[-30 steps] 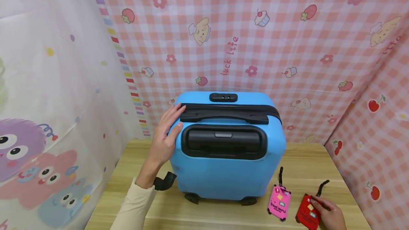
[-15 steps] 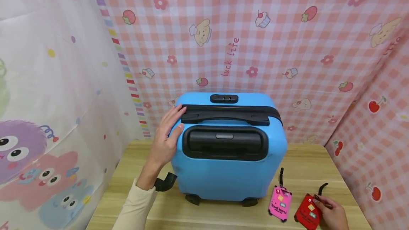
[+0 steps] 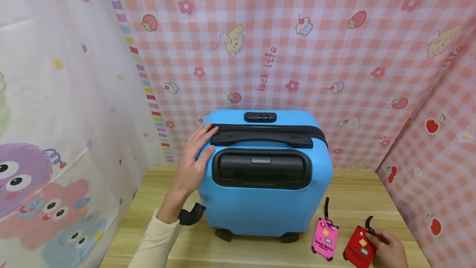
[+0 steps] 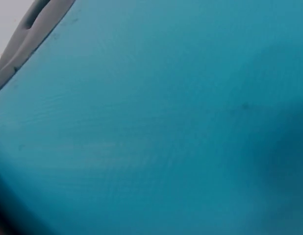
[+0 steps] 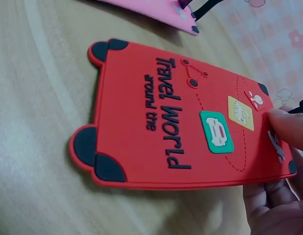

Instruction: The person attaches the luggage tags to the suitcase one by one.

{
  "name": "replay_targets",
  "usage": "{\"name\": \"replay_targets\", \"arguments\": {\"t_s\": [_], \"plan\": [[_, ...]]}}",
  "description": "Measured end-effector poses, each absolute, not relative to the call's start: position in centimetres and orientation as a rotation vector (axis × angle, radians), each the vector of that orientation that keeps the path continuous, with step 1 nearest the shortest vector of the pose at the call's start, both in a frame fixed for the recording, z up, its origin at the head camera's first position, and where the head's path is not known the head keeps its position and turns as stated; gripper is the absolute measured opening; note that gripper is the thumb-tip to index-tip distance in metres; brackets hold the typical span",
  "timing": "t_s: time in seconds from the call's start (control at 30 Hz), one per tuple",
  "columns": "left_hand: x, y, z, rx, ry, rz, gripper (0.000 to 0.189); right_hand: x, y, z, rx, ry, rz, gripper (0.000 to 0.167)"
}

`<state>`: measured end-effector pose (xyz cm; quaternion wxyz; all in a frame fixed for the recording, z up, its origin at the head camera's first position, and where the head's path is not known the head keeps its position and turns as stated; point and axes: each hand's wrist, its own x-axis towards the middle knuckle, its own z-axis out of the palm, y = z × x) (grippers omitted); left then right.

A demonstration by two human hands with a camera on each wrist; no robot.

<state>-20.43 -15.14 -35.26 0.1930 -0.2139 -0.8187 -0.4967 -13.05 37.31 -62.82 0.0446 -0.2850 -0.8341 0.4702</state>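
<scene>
The right hand (image 3: 388, 250) pinches the red tag (image 3: 358, 248) by its top end, between thumb and fingers, near the pink tag (image 3: 324, 243). It seems light, flexible, hardly fragile; that end is good to hold. The left hand (image 3: 192, 163) rests, fingers extended, on the blue suitcase (image 3: 260, 210).

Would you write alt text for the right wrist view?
The right hand pinches one end of a red luggage tag printed "Travel World around the". Beyond it, part of a pink luggage tag lies on a wood-grain tabletop, with checked cloth at upper right.
</scene>
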Motion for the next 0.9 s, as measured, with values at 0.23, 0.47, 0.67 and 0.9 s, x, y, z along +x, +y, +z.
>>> {"name": "replay_targets", "arguments": {"t_s": [0.23, 0.47, 0.67, 0.9], "plan": [[-20.6, -15.0, -35.6, -0.607, -2.3, -1.379, 0.044, -13.0, 37.4, -61.8, -0.91, -2.575, 1.4, 0.039], [-20.5, -15.0, -35.7, -0.594, -2.293, -1.355, 0.045, -13.1, 37.3, -59.2, -0.716, -2.577, 1.381, 0.043], [-20.5, -14.9, -35.7, -0.594, -2.29, -1.34, 0.045, -13.8, 36.3, -56.3, -0.565, -2.49, 1.42, 0.037], [-20.6, -15.0, -35.8, -0.6, -2.289, -1.329, 0.045, -14.5, 34.7, -52.5, -0.413, -2.317, 1.544, 0.025]]}}
